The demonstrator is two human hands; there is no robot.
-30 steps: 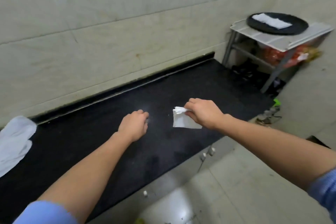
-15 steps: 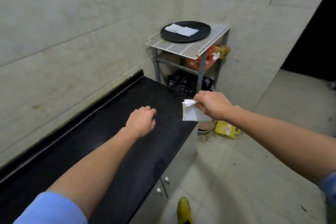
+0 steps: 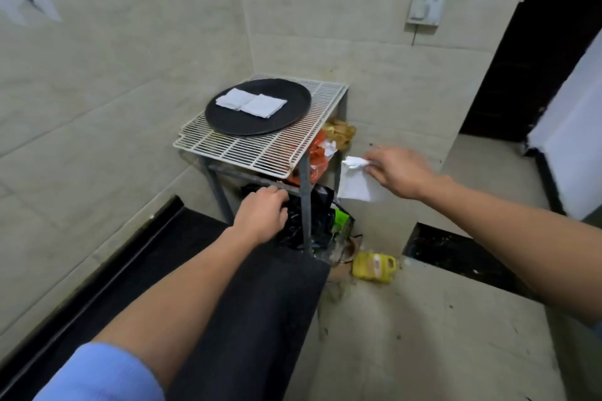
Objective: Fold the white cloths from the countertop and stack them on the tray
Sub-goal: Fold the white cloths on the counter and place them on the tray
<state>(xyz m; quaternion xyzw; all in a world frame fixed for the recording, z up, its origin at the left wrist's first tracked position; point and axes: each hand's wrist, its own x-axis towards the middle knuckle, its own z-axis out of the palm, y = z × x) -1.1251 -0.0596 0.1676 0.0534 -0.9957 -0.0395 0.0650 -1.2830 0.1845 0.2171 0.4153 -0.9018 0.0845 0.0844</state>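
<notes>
Right hand [image 3: 400, 172] carried folded cloth [image 3: 356, 185] nearer tray [image 3: 293, 101].

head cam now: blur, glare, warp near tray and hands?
Head view: light flat and dim, no hard glare; tray and its two cloths read fairly sharp; right hand and held cloth slightly soft, the cloth's white losing fold detail; left hand soft too; wide-angle bend leans the doorway at the right edge; under the rack deep shadow hides detail.
</notes>
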